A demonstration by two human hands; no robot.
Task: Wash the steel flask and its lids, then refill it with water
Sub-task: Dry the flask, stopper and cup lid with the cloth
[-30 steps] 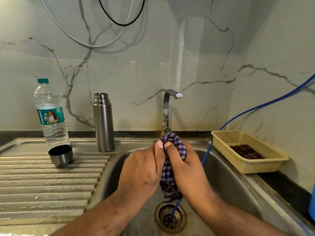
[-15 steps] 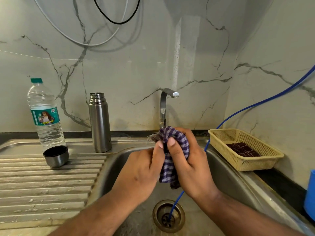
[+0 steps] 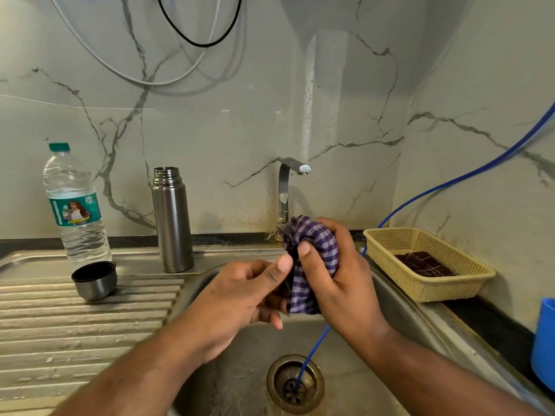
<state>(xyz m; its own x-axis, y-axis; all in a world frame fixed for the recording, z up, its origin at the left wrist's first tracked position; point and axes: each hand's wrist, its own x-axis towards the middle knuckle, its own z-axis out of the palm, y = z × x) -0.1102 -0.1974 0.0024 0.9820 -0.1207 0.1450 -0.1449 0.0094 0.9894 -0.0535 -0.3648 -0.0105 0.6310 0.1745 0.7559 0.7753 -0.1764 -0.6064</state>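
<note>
The open steel flask (image 3: 172,219) stands upright on the sink's back ledge, left of the tap (image 3: 287,187). Its steel cup lid (image 3: 94,280) sits mouth up on the ribbed drainboard (image 3: 75,325). Over the sink basin (image 3: 240,385), my right hand (image 3: 339,277) grips a bunched purple checked cloth (image 3: 312,259). My left hand (image 3: 240,298) pinches the cloth's lower left part, with the thumb against it. No water runs from the tap. Whatever is wrapped inside the cloth is hidden.
A plastic water bottle (image 3: 76,208) with a green cap stands behind the cup lid. A blue hose (image 3: 420,196) runs from the right wall down into the drain (image 3: 295,384). A yellow basket (image 3: 426,262) holds a dark cloth at the right. A blue container (image 3: 545,343) shows at the right edge.
The cloth has been gathered up from hanging long into a tight bunch in my right hand. My left hand has loosened and shifted lower on it. Both hands rose slightly.
</note>
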